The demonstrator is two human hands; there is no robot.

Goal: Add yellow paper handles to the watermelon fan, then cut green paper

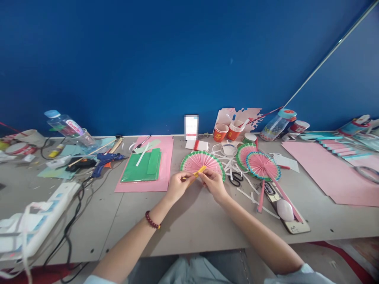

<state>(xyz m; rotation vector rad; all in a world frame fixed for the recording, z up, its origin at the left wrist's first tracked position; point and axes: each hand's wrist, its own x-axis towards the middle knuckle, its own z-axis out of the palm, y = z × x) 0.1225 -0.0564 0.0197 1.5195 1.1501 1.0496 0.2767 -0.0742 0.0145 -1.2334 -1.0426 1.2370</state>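
grey table, cluttered | blue wall behind | left fingers, right fingers pinching yellow strip

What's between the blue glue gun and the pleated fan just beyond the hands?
In the head view, a pink sheet bearing a green packet, then a narrow strip of grey tabletop before the fan.

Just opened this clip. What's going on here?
A person is holding a small yellow piece between the fingertips of the left hand and the right hand, in front of a pleated pink fan with a green edge. Black-handled scissors lie to the right; a blue glue gun lies further off to the left.
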